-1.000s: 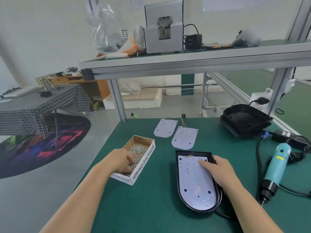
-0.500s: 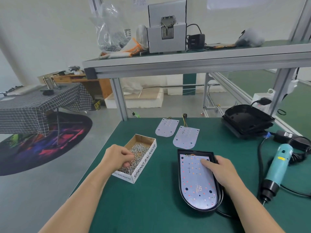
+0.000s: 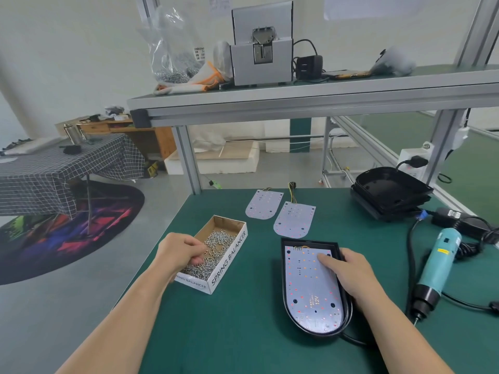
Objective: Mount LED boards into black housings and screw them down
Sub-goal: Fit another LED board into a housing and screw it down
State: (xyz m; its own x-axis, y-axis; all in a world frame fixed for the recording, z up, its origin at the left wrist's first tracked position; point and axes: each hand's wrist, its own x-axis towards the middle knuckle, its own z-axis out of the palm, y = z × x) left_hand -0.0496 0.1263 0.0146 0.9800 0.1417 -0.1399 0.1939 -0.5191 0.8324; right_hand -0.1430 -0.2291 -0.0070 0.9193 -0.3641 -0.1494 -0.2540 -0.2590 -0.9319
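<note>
Bright, even light, soft shadows (frame edges bend), mostly sharp focus.

White LED board [image 3: 310, 287] (marked 12V) seated flat in black housing [image 3: 286, 287] on surface. Two spare LED boards [image 3: 294, 219] flat beyond it, wires attached. Empty housings [image 3: 391, 193] stacked far right. Screws [image 3: 213, 252] loose in cardboard box [image 3: 232, 257]. Teal screwdriver [image 3: 437, 268] lying right.

On the aluminium-framed upper shelf [image 3: 310, 99], a grey metal machine [image 3: 261, 54] stands between a clear plastic bag [image 3: 172, 44] and a black power adapter [image 3: 308, 66]. Beyond the workbench, a checked tablecloth [image 3: 62, 168] drapes a table above a round multicoloured rug [image 3: 67, 233]; a white power strip [image 3: 411, 160] sits at right.
</note>
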